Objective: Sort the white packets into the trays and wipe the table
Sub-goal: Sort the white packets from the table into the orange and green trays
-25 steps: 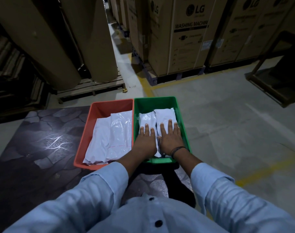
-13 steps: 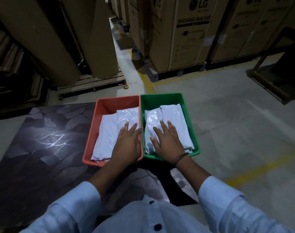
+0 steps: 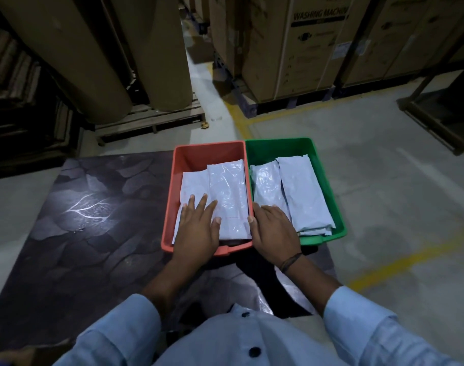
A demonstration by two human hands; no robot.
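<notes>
Sorting looks done: no packets lie loose on the surface (image 3: 93, 233). The left hand (image 3: 196, 228) presses flat, fingers straight and apart, on the packets (image 3: 225, 186) in the red tray (image 3: 170, 207). The right hand (image 3: 276, 231) rests on those in the green tray (image 3: 325, 180), fingers bent; I cannot tell if they grip. Both trays sit at the surface's far right corner. Wiping comes next and needs something to wipe with; none shows. The far carton (image 3: 305, 62) reads "WASHING MACHIN"

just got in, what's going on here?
A person is at a dark table with a red tray and a green tray side by side, each holding white packets. The left hand lies flat on the packets in the red tray. The right hand is in the green tray's near corner, fingers bent over a packet; a grip cannot be confirmed. No loose packets show on the table.
</notes>
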